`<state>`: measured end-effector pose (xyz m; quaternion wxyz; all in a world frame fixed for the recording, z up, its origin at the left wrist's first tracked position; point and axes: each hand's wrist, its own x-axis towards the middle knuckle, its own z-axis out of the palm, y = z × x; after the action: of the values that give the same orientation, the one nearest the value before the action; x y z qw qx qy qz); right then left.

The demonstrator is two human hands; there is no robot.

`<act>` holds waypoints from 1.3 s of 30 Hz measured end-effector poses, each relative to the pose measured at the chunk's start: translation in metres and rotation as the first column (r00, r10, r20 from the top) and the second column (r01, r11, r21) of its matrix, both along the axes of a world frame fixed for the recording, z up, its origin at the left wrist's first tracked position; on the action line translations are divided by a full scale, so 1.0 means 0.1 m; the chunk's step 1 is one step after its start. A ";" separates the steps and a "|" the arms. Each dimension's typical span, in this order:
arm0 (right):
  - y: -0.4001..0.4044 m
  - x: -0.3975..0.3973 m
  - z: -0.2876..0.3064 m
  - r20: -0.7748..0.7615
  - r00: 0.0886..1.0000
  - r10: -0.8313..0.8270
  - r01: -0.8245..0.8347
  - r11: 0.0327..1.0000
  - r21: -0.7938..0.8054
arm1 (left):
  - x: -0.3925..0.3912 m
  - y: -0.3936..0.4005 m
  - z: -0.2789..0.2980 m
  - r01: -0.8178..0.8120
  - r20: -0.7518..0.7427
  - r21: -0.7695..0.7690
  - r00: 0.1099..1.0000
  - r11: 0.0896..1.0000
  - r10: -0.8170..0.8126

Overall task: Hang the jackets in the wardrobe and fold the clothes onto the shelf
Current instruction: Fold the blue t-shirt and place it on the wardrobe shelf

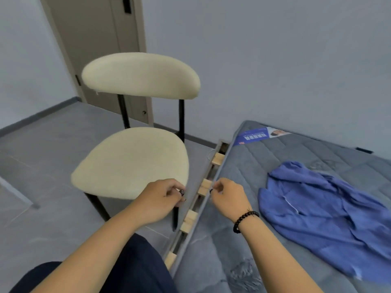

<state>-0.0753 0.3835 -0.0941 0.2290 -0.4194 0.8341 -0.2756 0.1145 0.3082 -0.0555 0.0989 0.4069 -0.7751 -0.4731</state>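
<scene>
- Lying spread out on the bed's grey mattress (264,166) is a blue jacket (321,210), near the mattress's right side and well apart from both hands.
- The jacket is crumpled, and a thin white line, maybe a zip, runs down its front.
- The left hand (160,199) is held in the air over the gap between the chair and the bed, just past the front edge of the chair seat.
- Its fingers (179,192) are curled in, and they seem to pinch something small and dark. It is too small to tell what it is.
- The right hand (227,196) is held over the left edge of the mattress, close to the left hand but not touching it.
- Its fingers (218,187) are curled too, with the tips pressed together on a tiny dark thing that I cannot name.
- A black bead bracelet (244,219) sits on the right wrist.
- A cream chair (131,161) with black legs stands on the grey floor (42,144) just beside the bed's left edge.
- Wooden slats (206,186) of the bed frame show along the left edge, under the mattress.
- A blue and white label (260,135) lies at the far left corner of the mattress.
- A brown door (95,49) is in the wall behind the chair.
</scene>
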 end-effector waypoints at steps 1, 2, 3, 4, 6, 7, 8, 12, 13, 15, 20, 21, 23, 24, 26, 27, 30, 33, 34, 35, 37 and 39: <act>0.12 -0.09 -0.05 -0.011 1.000 -0.020 0.020 1.000 0.012 | -0.12 0.11 -0.01 0.023 -0.001 -0.002 1.000 1.000 -0.023; 0.23 -0.18 -0.10 -0.029 0.999 -0.043 0.043 0.999 0.026 | -0.23 0.21 -0.01 0.043 -0.004 -0.004 0.999 0.999 -0.043; 0.34 -0.27 -0.16 -0.042 0.997 -0.070 0.072 0.997 0.033 | -0.33 0.31 -0.03 0.060 -0.007 0.000 0.998 0.998 -0.060; 0.44 -0.35 -0.23 -0.042 0.994 -0.105 0.106 0.994 0.023 | -0.42 0.39 -0.05 0.074 -0.015 0.010 0.997 0.997 -0.073; 0.63 -0.52 -0.38 -0.022 0.976 -0.215 0.214 0.977 -0.021 | -0.55 0.53 -0.10 0.102 -0.027 0.028 0.995 0.994 -0.101; 0.72 -0.61 -0.47 -0.016 0.959 -0.282 0.282 0.959 -0.017 | -0.60 0.59 -0.12 0.116 -0.024 0.033 0.993 0.993 -0.115; 0.81 -0.71 -0.56 -0.009 0.940 -0.340 0.340 0.940 0.009 | -0.65 0.63 -0.14 0.129 -0.021 0.038 0.991 0.991 -0.129; 1.08 -1.08 -0.94 0.000 0.902 -0.431 0.423 0.886 0.191 | -0.69 0.66 -0.18 0.153 -0.001 0.041 0.988 0.987 -0.153; 1.11 -1.15 -1.01 -0.008 0.897 -0.441 0.433 0.876 0.213 | -0.68 0.64 -0.18 0.145 -0.001 0.042 0.989 0.989 -0.145; 1.13 -1.25 -1.10 -0.020 0.898 -0.440 0.433 0.872 0.229 | -0.65 0.57 -0.20 0.126 0.004 0.053 0.992 0.991 -0.126; 1.02 -1.40 -1.17 -0.125 0.882 -0.454 0.470 0.864 0.180 | -0.58 0.42 -0.26 0.085 0.022 0.100 0.996 0.991 -0.088; 0.99 -1.40 -1.16 -0.121 0.872 -0.474 0.489 0.857 0.166 | -0.58 0.40 -0.28 0.083 0.022 0.108 0.996 0.991 -0.085; 0.89 -1.35 -1.10 -0.085 0.871 -0.484 0.492 0.860 0.135 | -0.57 0.37 -0.31 0.086 0.018 0.126 0.996 0.988 -0.089; 0.83 -1.29 -1.05 -0.069 0.885 -0.461 0.466 0.877 0.113 | -0.57 0.36 -0.32 0.088 0.011 0.134 0.996 0.987 -0.090; 0.69 -1.12 -0.90 -0.052 0.928 -0.368 0.371 0.928 0.048 | -0.57 0.33 -0.38 0.101 0.006 0.146 0.995 0.984 -0.103; 0.61 -1.01 -0.80 -0.030 0.952 -0.305 0.305 0.952 0.007 | -0.57 0.31 -0.41 0.106 0.019 0.142 0.994 0.984 -0.110; 0.36 -0.66 -0.42 0.054 0.997 -0.051 0.058 0.988 -0.142 | -0.57 0.26 -0.53 0.084 0.019 0.117 0.996 0.990 -0.087; 0.14 -0.31 0.03 0.165 0.970 0.178 -0.129 0.954 -0.270 | -0.53 0.24 -0.56 0.060 -0.096 0.205 0.994 0.977 -0.041; 0.08 -0.20 0.19 0.215 0.947 0.241 -0.167 0.935 -0.313 | -0.50 0.24 -0.55 0.082 -0.133 0.207 0.990 0.975 -0.055; 0.03 -0.10 0.36 0.265 0.916 0.303 -0.200 0.914 -0.354 | -0.48 0.25 -0.54 0.105 -0.147 0.184 0.986 0.977 -0.078; -0.06 0.10 0.64 0.369 0.829 0.421 -0.251 0.869 -0.426 | -0.43 0.28 -0.52 0.117 -0.149 0.115 0.984 0.986 -0.100; -0.14 0.29 0.85 0.428 0.758 0.492 -0.283 0.840 -0.463 | -0.42 0.33 -0.45 0.027 -0.105 0.114 0.994 0.993 -0.015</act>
<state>-0.0461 0.3693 -0.0092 0.4198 -0.5281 0.5624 -0.4781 0.0726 0.3414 -0.1005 0.1103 0.3787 -0.7444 -0.5388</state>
